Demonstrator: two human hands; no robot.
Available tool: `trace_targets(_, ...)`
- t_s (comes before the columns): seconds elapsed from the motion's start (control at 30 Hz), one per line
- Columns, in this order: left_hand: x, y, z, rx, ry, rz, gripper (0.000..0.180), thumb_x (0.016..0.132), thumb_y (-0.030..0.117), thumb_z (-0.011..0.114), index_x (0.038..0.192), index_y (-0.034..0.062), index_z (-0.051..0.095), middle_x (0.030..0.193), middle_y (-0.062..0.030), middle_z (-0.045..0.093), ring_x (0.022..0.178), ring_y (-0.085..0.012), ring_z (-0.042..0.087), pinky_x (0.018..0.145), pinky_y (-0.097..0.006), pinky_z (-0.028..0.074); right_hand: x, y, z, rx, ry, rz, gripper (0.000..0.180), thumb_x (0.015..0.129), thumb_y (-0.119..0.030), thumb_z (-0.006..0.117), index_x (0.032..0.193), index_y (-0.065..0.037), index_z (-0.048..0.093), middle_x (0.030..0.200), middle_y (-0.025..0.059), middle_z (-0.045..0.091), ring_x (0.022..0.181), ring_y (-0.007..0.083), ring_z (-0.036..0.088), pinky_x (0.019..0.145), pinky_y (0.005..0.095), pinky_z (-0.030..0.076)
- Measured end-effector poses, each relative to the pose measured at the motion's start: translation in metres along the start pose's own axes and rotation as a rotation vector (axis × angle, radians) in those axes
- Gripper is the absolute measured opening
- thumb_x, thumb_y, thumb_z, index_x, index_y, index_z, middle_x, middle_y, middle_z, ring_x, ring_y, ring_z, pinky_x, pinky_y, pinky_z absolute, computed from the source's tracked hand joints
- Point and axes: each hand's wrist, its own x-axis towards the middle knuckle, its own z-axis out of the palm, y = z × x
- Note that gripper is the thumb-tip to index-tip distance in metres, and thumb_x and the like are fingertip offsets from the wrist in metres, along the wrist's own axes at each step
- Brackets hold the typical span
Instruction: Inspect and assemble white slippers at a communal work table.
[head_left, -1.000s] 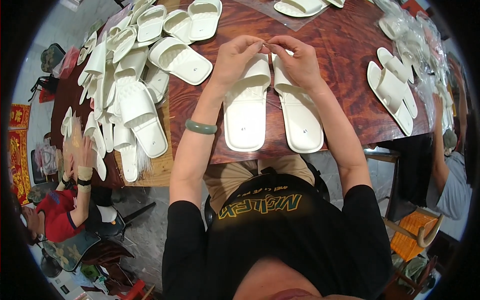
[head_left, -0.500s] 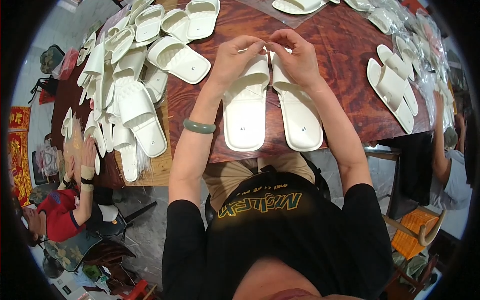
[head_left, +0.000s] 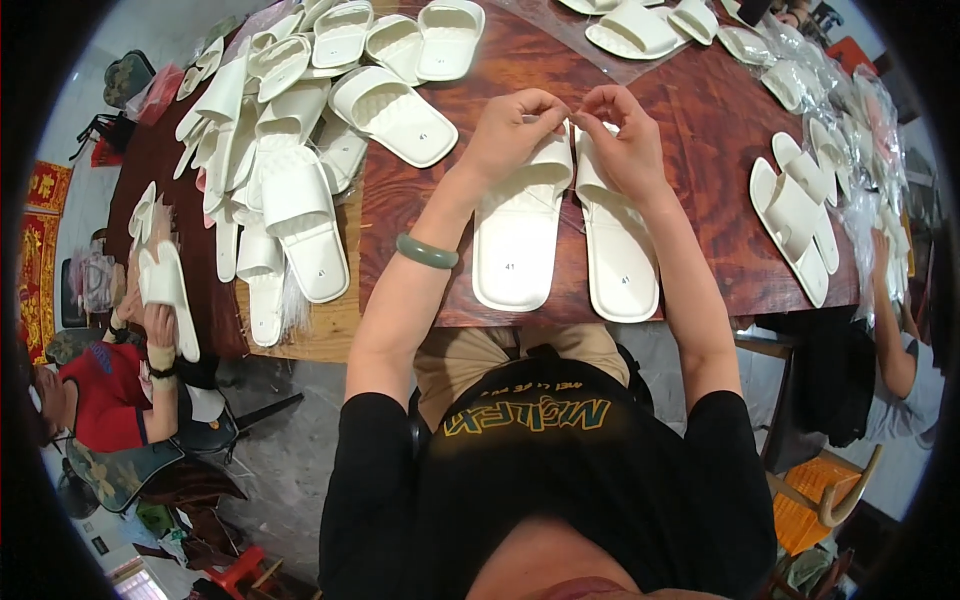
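Two cream slippers lie side by side on the reddish wooden table in front of me, a left slipper point(head_left: 515, 255) and a right slipper point(head_left: 622, 262), soles down and heels toward me. Over the toe end of the left one, my left hand point(head_left: 520, 128) has thumb and forefinger pinched together. My right hand point(head_left: 625, 145) is curled in the same way above the right slipper's toe. The fingertips of both hands nearly meet between the toes. Whatever they pinch is too small to make out. A green bangle point(head_left: 427, 251) circles my left wrist.
A heap of loose cream slippers point(head_left: 300, 220) covers the table's left side. Another pair point(head_left: 790, 215) lies to the right, near plastic-wrapped slippers point(head_left: 870, 130). At the left, a person in red point(head_left: 115, 400) handles a slipper; another person point(head_left: 900, 370) sits at the right.
The whole view has shifted, so the table's things appear farther right. My hands remain pinched over the slipper toes. The person in red now has a slipper in hand.
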Motion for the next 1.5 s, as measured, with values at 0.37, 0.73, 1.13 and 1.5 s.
trace_targets(0.37, -0.003, 0.001, -0.012, 0.189, 0.11, 0.084, 0.017, 0.087, 0.011, 0.058, 0.096, -0.0015, 0.065, 0.086, -0.0033, 0.065, 0.079, -0.0079, 0.06, 0.07, -0.025, 0.05, 0.006, 0.003, 0.013, 0.01, 0.023, -0.042, 0.02, 0.078, -0.005, 0.066, 0.097, -0.003, 0.058, 0.089, 0.0072, 0.064, 0.082, 0.015, 0.062, 0.073, 0.027, 0.048)
trace_targets(0.73, 0.001, -0.014, 0.006, 0.089, 0.207, 0.3, 0.015, 0.077, 0.013, 0.06, 0.078, -0.0006, 0.067, 0.07, -0.0086, 0.068, 0.064, -0.0158, 0.065, 0.059, -0.029, 0.05, 0.0, 0.03, -0.008, 0.152, -0.083, -0.047, 0.011, 0.087, -0.002, 0.06, 0.096, -0.002, 0.055, 0.088, 0.0025, 0.057, 0.081, 0.0093, 0.053, 0.073, 0.0214, 0.043)
trace_targets(1.13, 0.007, -0.017, 0.0, 0.126, 0.136, 0.281, 0.013, 0.072, 0.015, 0.061, 0.069, 0.0038, 0.068, 0.066, -0.005, 0.067, 0.061, -0.0145, 0.064, 0.055, -0.03, 0.049, 0.006, 0.022, -0.001, 0.16, -0.081, -0.053, 0.012, 0.086, -0.003, 0.062, 0.094, 0.0, 0.053, 0.085, 0.0027, 0.058, 0.079, 0.0099, 0.054, 0.072, 0.022, 0.044)
trace_targets(1.5, -0.006, -0.007, 0.004, 0.1, 0.124, 0.262, 0.014, 0.074, 0.01, 0.058, 0.072, -0.0011, 0.066, 0.065, -0.0075, 0.066, 0.059, -0.0147, 0.063, 0.054, -0.028, 0.049, -0.004, 0.01, -0.002, 0.169, -0.101, -0.026, 0.01, 0.087, -0.004, 0.059, 0.094, -0.001, 0.052, 0.084, 0.0013, 0.053, 0.077, 0.0074, 0.05, 0.069, 0.0207, 0.041)
